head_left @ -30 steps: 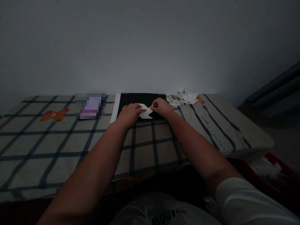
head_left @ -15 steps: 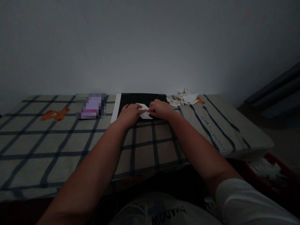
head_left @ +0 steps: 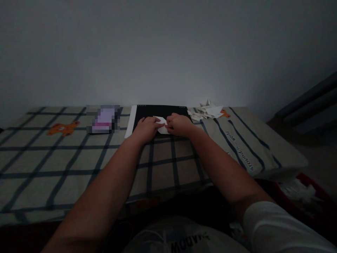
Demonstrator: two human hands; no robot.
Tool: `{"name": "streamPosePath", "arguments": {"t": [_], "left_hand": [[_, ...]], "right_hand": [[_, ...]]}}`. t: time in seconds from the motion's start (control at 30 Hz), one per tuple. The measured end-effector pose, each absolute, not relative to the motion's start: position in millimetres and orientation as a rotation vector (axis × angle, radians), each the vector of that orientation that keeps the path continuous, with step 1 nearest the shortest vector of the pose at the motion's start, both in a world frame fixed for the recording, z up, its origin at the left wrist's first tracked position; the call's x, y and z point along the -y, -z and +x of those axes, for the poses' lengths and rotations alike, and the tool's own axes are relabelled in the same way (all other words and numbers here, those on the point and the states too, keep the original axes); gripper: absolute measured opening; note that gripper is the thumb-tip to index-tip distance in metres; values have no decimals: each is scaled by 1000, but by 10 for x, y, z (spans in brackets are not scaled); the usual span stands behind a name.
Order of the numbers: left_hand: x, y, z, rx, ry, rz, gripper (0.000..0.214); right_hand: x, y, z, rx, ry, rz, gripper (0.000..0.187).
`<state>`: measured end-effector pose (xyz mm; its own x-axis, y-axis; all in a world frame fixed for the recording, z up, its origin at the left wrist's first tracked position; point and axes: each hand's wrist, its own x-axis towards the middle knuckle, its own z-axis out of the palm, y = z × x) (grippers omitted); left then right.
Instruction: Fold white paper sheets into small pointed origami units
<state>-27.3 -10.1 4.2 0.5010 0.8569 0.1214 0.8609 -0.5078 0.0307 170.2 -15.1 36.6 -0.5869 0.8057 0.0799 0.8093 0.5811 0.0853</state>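
Folded white paper (head_left: 162, 130) lies at the centre of the frame, on a black sheet (head_left: 163, 110) with small holes along its top edge and a white strip (head_left: 131, 121) down its left side. Left hand (head_left: 146, 128) is palm down at the paper's left; fingers loosely extended, thumb reaching across the paper, not closed around it. Right hand (head_left: 180, 125) is at the paper's right, fingers curled, thumb and index tips at the paper near the left thumb; cannot tell whether they pinch it or only press on it, as the hand covers that part. Black sheet rests on a checked cloth (head_left: 110, 165) spanning the middle of the frame. Just right of the sheet: a heap of folded white paper pieces (head_left: 206, 111). Left of centre, well apart from the hands: a pixelated purple object (head_left: 105, 119). An orange bear figure (head_left: 64, 129) shows on the cloth farther left. A pale wall (head_left: 168, 52) fills the upper frame.
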Motion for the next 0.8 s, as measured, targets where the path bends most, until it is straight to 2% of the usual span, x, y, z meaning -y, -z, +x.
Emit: {"name": "streamPosePath", "arguments": {"t": [0.23,0.5,0.8], "left_hand": [[62,17,-295,1526,248,-2701,47],[78,-16,-284,1530,196,-2680,42],[88,-17,-297,1531,236,-2698,47]], "right_hand": [[86,-359,1819,2614,96,-1676,27],[131,-330,1674,2747,144,-1428,30],[80,-400,1837,2602,33,-1741,32]]}}
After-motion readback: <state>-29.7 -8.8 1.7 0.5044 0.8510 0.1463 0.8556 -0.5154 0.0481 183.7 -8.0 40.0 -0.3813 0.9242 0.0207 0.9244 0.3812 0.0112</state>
